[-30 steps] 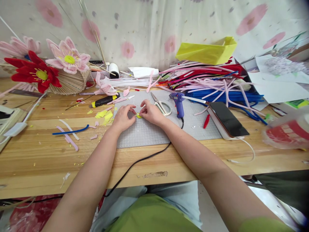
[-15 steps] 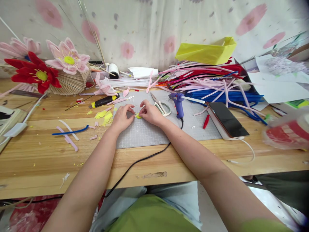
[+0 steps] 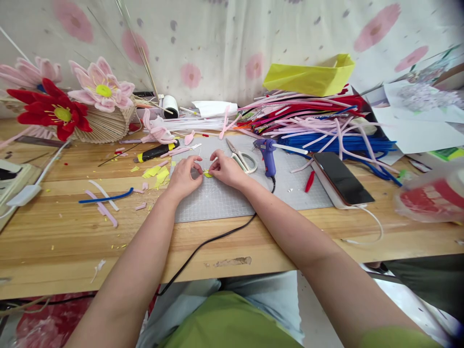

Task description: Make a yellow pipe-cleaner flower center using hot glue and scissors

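Observation:
Over the cutting mat (image 3: 224,205), both my hands work at a small yellow fringed piece (image 3: 208,174), which looks like a flower centre. My right hand (image 3: 226,170) pinches its right side between thumb and fingers. My left hand (image 3: 184,176) is closed at its left edge, with thumb and bent fingers drawn together; the exact contact is too small to see. Scissors (image 3: 242,157) lie just behind my right hand. To the right of them stands a purple glue gun (image 3: 267,157) with a white glue stick in it. Yellow scraps (image 3: 159,176) lie left of my left hand.
A box cutter (image 3: 155,151) lies behind the scraps. Pipe cleaners (image 3: 311,118) are heaped at the back right. A phone (image 3: 342,179) and a plastic cup (image 3: 431,193) stand at right. Fuzzy flowers (image 3: 60,111) stand at left. The black cord (image 3: 203,244) crosses the front.
My left hand's fingertips have shifted very slightly about the yellow piece. My right hand and the things on the table stay where they were.

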Motion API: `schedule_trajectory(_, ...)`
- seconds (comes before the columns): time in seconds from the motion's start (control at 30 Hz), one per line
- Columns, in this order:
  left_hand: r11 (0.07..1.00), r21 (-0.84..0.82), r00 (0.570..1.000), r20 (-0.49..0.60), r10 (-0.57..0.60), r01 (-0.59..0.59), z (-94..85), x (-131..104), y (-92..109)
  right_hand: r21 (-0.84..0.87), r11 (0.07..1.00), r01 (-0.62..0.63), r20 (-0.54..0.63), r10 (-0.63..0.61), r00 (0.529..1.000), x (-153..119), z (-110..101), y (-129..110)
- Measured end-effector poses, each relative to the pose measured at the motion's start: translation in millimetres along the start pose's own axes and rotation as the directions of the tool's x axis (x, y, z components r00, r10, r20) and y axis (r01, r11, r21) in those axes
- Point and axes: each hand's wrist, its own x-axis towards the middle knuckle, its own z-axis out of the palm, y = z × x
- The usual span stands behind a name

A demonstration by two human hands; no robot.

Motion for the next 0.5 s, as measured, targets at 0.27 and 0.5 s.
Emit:
schedule_trajectory(0.27,0.999,0.027,1.0,0.013,0.018,-0.019,2.3,2.0,-3.2,-0.009,1.0,-0.008,0.001,0.008,1.0,-0.2,-0.8,-1.7)
schedule_trajectory(0.5,0.997,0.064,0.999,0.04,0.028,-0.03,-0.4,0.4,-0.1,-0.007,1.0,-0.005,-0.001,0.005,1.0,-0.1,-1.3,-1.3)
